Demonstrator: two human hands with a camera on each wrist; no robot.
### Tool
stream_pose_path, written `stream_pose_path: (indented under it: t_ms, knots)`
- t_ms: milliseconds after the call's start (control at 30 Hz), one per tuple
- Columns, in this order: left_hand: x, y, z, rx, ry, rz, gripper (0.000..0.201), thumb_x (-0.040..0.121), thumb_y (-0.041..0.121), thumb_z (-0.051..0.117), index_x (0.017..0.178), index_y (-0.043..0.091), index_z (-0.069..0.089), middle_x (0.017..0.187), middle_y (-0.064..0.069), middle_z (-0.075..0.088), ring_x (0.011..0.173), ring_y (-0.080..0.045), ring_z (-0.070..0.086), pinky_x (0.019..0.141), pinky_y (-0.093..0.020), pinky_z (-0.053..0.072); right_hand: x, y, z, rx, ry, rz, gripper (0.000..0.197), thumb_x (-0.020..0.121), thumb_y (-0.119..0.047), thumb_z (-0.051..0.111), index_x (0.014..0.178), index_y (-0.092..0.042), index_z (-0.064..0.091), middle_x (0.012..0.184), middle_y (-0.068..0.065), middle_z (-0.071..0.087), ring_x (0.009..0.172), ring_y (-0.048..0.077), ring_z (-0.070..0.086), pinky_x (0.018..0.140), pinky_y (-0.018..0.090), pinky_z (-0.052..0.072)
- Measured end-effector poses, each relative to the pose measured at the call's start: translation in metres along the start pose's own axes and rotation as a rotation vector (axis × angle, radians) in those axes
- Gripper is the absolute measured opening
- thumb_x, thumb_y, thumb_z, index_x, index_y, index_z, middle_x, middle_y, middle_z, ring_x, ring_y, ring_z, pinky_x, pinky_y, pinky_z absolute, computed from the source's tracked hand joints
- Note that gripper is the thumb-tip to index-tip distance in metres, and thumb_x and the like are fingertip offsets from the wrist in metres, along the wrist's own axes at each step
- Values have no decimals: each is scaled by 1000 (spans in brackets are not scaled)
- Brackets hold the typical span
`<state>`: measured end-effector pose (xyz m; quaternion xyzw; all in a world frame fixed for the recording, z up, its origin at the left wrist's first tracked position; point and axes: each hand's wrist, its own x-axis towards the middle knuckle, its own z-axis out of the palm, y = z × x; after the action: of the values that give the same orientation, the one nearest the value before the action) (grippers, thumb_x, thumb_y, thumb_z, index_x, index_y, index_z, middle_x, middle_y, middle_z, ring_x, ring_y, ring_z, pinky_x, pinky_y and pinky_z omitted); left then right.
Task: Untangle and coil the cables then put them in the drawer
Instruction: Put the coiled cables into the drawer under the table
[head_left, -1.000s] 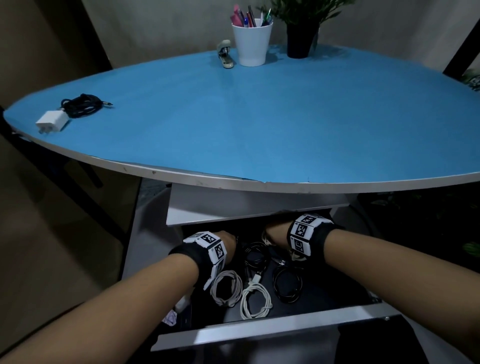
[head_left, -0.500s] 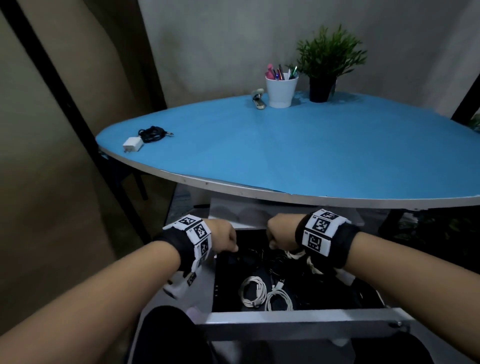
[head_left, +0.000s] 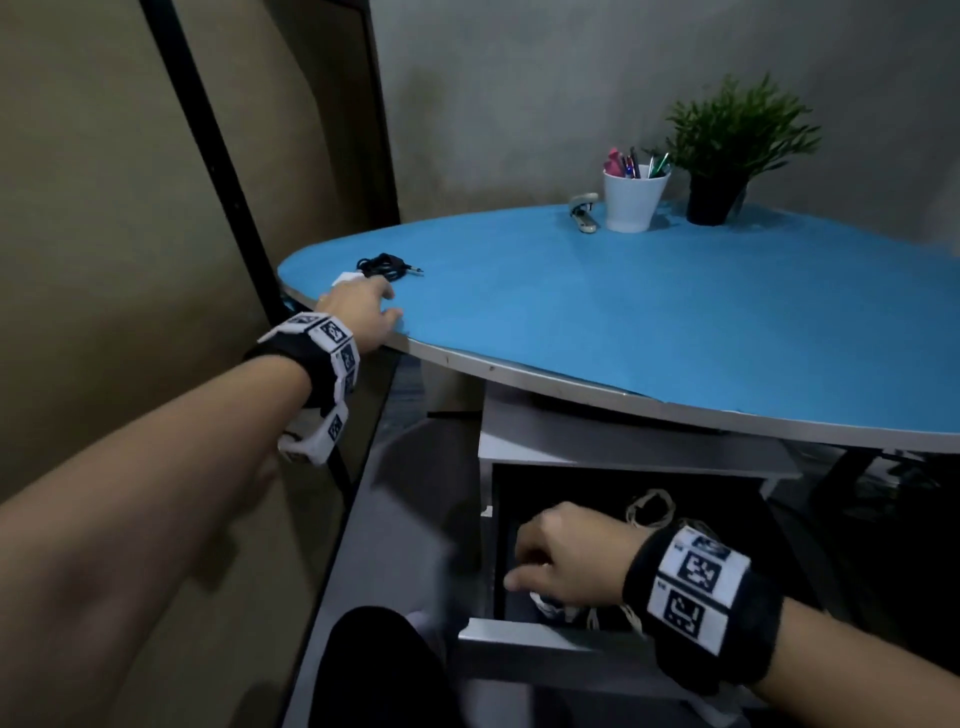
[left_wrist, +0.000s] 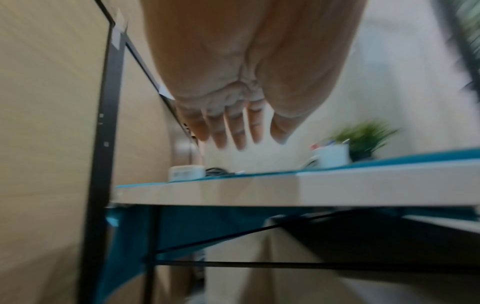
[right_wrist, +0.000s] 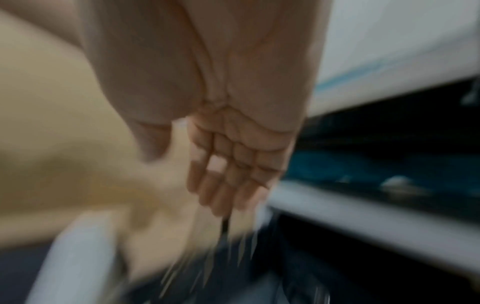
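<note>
1. We reach our left hand (head_left: 363, 306) over the table (head_left: 649, 312) edge, fingers (left_wrist: 233, 131) straight and slightly spread, holding nothing.
2. The black cable (head_left: 387, 266) and white charger (left_wrist: 185, 173) lie just beyond it.
3. Our right hand (head_left: 566, 556) hangs over the open drawer (head_left: 545, 636), fingers loosely curled, empty; coiled cables (head_left: 649, 506) lie inside.
4. Next, likely: pick up the black cable and bring it down.

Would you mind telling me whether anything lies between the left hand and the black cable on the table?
Only the white charger: it lies at the fingertips of the left hand, and the black cable is just beyond it. The left wrist view shows the hand open above the table, with nothing else ahead.
</note>
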<state>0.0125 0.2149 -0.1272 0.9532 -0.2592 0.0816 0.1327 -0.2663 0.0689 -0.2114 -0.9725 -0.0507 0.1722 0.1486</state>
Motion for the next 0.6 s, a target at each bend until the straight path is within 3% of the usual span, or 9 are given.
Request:
stream_pose_path:
  t_ms: [100,167,333,433,500,600]
  knots:
    - [20,-11,7,121,28,-56,49,91,39,48,133,14,45,135,-15,50,123,-35,45,99,-46,36,-7,-4,25,11,-121,-38,50,71,-58,70,101,-20,56,104,5,63,92,24,59,71,27,43]
    - [31,-20,12,144,24,-91,51,92,39,46,135,12,42,137,-15,48,125,-34,43,101,-47,32,-9,-3,33,-43,-183,-62,55,69,-52,75,106,-18,52,109,6,60,97,25,56,72,28,39]
    - [58,-38,16,204,-39,-136,52,93,43,44,135,14,39,138,-13,46,128,-32,39,107,-54,22,4,4,34,-138,-170,-141,28,80,-30,64,99,-14,52,107,10,59,95,29,55,66,28,32]
    - [76,-40,20,252,-117,-78,59,94,44,43,145,21,26,151,-4,30,138,-28,27,110,-59,15,16,13,34,-163,-181,-169,25,79,-27,64,97,-13,52,105,13,59,94,33,57,70,34,41]
    - [87,-33,23,223,-166,-42,59,96,41,42,148,24,20,156,-2,21,141,-28,22,111,-56,16,22,18,33,-163,-182,-173,25,79,-26,64,97,-13,52,103,14,60,93,34,57,71,35,44]
    - [101,-19,23,192,-208,4,52,98,30,43,146,15,27,148,-16,35,132,-36,35,106,-41,28,29,24,31,-171,-178,-172,23,79,-27,65,91,-15,50,101,15,60,92,34,58,69,35,42]
